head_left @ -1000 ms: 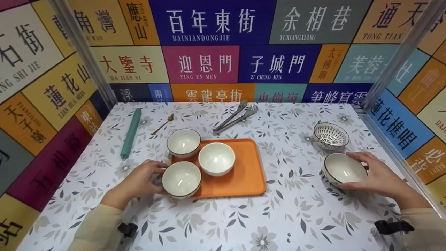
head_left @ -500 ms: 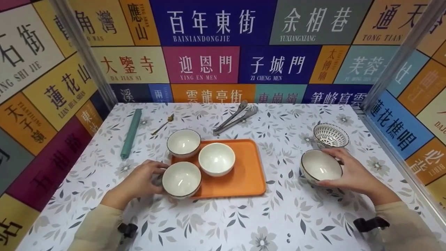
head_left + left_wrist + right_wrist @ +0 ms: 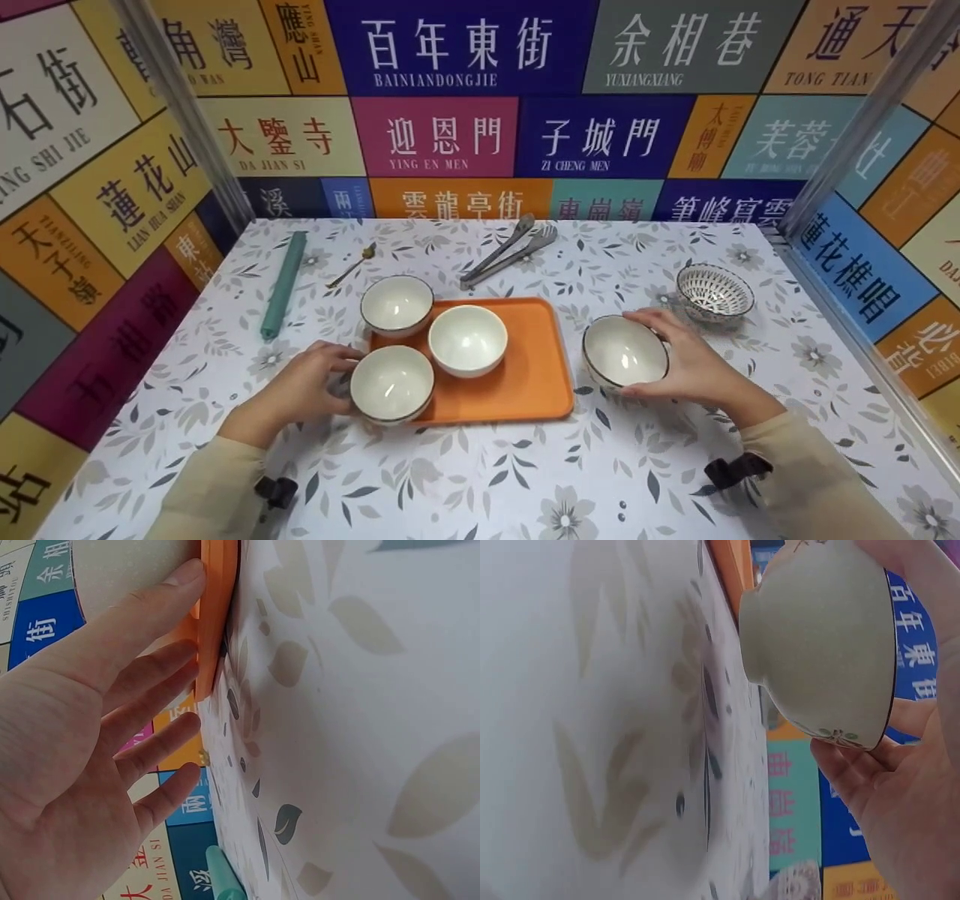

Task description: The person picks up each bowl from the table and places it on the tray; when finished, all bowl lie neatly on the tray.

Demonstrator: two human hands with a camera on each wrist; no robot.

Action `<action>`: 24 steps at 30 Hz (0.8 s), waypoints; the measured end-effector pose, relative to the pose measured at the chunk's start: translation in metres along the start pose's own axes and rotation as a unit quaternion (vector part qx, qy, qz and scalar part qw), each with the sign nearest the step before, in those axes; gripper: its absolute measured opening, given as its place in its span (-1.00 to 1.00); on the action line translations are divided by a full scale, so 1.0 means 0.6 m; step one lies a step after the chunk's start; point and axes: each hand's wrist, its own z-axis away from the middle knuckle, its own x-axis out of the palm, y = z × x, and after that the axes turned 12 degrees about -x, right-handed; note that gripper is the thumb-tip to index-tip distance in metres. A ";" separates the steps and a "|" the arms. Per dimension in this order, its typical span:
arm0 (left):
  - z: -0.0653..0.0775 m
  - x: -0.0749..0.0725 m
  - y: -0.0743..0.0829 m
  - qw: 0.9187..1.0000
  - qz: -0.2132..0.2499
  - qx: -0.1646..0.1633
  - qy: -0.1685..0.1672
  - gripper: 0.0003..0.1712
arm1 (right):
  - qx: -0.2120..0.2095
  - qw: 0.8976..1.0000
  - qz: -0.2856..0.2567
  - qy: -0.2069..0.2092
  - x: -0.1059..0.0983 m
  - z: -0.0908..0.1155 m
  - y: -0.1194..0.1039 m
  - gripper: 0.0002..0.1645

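My right hand (image 3: 694, 367) grips a cream bowl (image 3: 626, 352) with a dark rim, thumb at the near side and fingers at the far side. In the right wrist view its foot hangs above the tablecloth, and small painted flowers show on the outside. My left hand (image 3: 307, 386) is at the left side of a similar front bowl (image 3: 391, 382), at the left edge of the orange tray (image 3: 525, 390). The left wrist view shows its fingers (image 3: 161, 746) extended and spread, thumb by the tray rim. A back bowl (image 3: 396, 304) and a plain white bowl (image 3: 466, 341) stand close by.
A black-and-white patterned bowl (image 3: 714, 292) stands at the right. Behind the tray lie a grey fork and spoon (image 3: 510, 251) and a small golden utensil (image 3: 351, 267). A green rolled cloth or mat (image 3: 283, 285) lies at the left. Printed panels enclose the table.
My right hand has carried the cream bowl leftward from beside the patterned bowl to just right of the tray. The left hand and the other bowls have stayed put.
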 end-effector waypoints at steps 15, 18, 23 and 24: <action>0.000 -0.001 -0.002 1.000 0.001 0.007 -0.004 -0.36 | -0.043 0.995 -0.085 -0.036 0.076 -0.057 -0.058 0.36; 0.000 -0.001 -0.003 1.000 0.000 0.015 -0.001 -0.37 | -0.049 0.995 -0.081 -0.040 0.085 -0.062 -0.063 0.36; 0.000 0.000 -0.003 1.000 0.000 0.026 0.004 -0.39 | -0.055 0.995 -0.071 -0.049 0.097 -0.069 -0.070 0.34; 0.000 0.000 -0.003 1.000 0.000 0.025 0.003 -0.39 | -0.055 0.994 -0.074 -0.053 0.099 -0.070 -0.072 0.35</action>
